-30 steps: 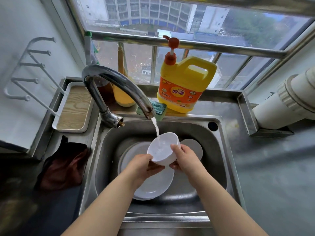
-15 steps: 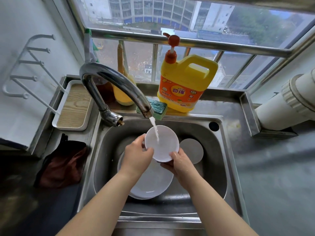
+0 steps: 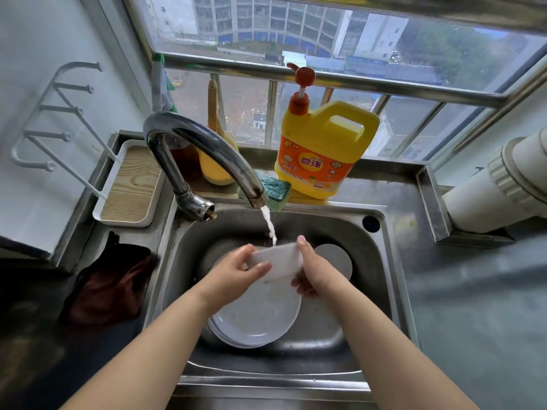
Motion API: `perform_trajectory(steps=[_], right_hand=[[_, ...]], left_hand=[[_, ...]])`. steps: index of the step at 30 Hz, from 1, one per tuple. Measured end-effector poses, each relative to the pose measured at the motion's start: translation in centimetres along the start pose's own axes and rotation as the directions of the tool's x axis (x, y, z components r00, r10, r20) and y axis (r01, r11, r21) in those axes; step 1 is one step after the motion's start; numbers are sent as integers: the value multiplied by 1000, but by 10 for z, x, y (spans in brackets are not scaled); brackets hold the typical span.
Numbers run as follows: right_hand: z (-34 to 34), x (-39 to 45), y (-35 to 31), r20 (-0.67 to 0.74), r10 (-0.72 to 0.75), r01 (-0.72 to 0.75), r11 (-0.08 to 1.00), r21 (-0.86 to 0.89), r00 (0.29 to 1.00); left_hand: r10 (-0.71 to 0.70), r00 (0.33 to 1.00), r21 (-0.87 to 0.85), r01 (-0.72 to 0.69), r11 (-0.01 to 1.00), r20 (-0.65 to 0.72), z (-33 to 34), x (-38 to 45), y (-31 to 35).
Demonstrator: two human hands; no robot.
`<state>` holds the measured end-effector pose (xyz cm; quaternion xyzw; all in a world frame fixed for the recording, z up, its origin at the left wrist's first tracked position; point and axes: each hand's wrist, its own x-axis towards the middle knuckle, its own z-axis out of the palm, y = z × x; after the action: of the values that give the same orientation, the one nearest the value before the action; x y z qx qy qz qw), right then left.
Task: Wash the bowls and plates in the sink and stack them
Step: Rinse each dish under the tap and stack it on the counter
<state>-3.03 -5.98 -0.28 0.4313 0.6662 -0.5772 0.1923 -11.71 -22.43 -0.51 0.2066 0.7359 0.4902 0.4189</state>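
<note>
with my left hand [image 3: 236, 269] and right hand [image 3: 313, 272] both pinching the wet bowl [image 3: 276, 261] under the tap [image 3: 207, 152], i fear it slips onto the plates [image 3: 257, 318] and chips.

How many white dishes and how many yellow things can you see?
White bowl held in both hands: 1
White plates: a stack below it, too close to count, and 1 round dish behind
Yellow soap jug: 1
Yellow thing behind the tap: 1
Total: at least 5

Plates [image 3: 254, 318] lie in the sink [image 3: 381, 279]; the sponge [image 3: 273, 187] and detergent jug [image 3: 322, 152] stand behind it.
</note>
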Motion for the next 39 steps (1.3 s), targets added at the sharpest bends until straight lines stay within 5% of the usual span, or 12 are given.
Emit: perform_trajectory(steps=[3, 5, 12, 22, 26, 34, 39], right_hand=[[-3, 9, 6, -38, -278, 280, 956, 84, 960], [-1, 13, 8, -38, -265, 267, 936, 231, 963], [5, 20, -2, -47, -265, 252, 826, 504, 963], [37, 17, -22, 155, 100, -182, 635, 751, 983], [46, 17, -21, 156, 89, -173, 700, 693, 984], [25, 3, -9, 128, 91, -155, 687, 709, 988], [3, -3, -12, 50, 95, -97, 601, 793, 994]], left_hand=[[-181, 981, -444, 195, 875, 76, -1, 6, 3], [-227, 969, -544, 244, 803, 99, -1, 11, 7], [-273, 961, -583, 192, 789, -53, 5, 16, 9], [-227, 898, -456, 34, 889, -376, -2, 0, 0], [-264, 873, -530, 7, 848, -411, -4, -5, -1], [-453, 869, -655, 225, 722, -200, 7, 0, -2], [-408, 907, -726, 208, 655, -108, 22, 7, 4]])
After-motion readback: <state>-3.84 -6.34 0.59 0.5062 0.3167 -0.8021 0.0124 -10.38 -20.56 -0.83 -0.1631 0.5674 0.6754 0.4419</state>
